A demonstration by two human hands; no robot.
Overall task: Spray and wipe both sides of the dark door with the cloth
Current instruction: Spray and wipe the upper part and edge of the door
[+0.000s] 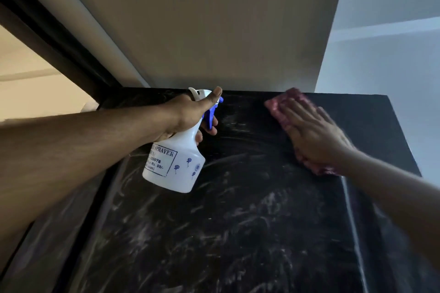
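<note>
— Right hand (312,131) lies flat, pressing the pink cloth (285,102) near the dark door (238,221)'s top edge; left hand (190,114) grips the spray bottle (176,162).

— Streaks remain lower down; overlapping downward passes would likely clear them.

Figure. The person's body, seen from the head-worn camera; two limbs are in view. Left forearm (83,150): bare from the wrist back to the near left edge, wide at that edge and tapering toward the far end, surface smooth, underside in soft shadow. Left hand (188,114): bare, with the back of the hand and the thumb (210,98) showing, and faint creases at the thumb joint. Right forearm (392,197): bare to the near right edge and narrower in the view. Right hand (312,131): bare, with the back and the fingers (289,107) showing (outlines softened by blur, so nails and finer detail cannot be made out).
</note>
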